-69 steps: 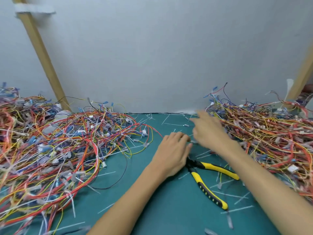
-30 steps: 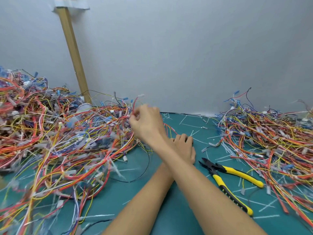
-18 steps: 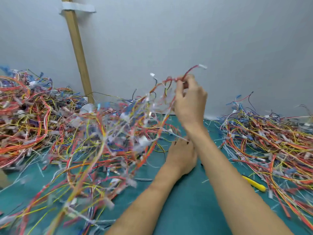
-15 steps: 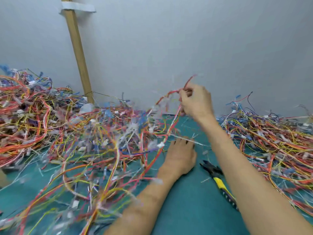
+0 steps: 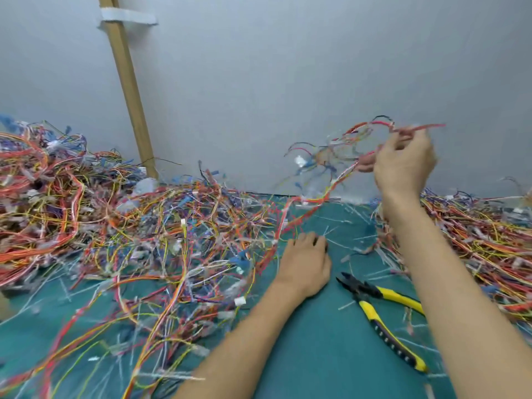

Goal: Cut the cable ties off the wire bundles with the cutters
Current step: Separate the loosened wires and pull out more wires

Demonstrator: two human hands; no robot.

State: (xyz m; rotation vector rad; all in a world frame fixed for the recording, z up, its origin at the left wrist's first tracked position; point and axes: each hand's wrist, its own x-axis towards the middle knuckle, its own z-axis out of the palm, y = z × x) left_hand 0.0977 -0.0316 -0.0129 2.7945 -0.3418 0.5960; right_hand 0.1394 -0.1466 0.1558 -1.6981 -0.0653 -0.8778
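Right hand point(image 5: 403, 168) has swung rightward since half a second ago, taking the pinched end of the wire bundle point(image 5: 339, 156) with it. It is now raised in front of the grey wall point(image 5: 288, 67), above the near edge of the right-hand wire pile point(image 5: 475, 234).

Thumb and fingers pinch the red strands at the bundle's top. Bundle's long axis runs down and left from the grip to the teal mat point(image 5: 316, 355). Its lower end merges with the large left-hand wire pile point(image 5: 144, 226); motion blur hides any ties on it.

Left hand point(image 5: 306, 266): palm down on the mat, fingers loosely bent, gripping nothing visible. A red strand passes just beside its fingertips.

Cutters point(image 5: 370, 311) lie flat on the mat, untouched, just right of the left hand. Tip points up-left toward that hand; yellow-and-black handles are splayed toward lower right, one partly hidden under the right forearm.

White cut tie offcuts point(image 5: 336, 221) are scattered on the mat between the piles. Wooden post point(image 5: 129, 96) leans against the wall behind the left pile.
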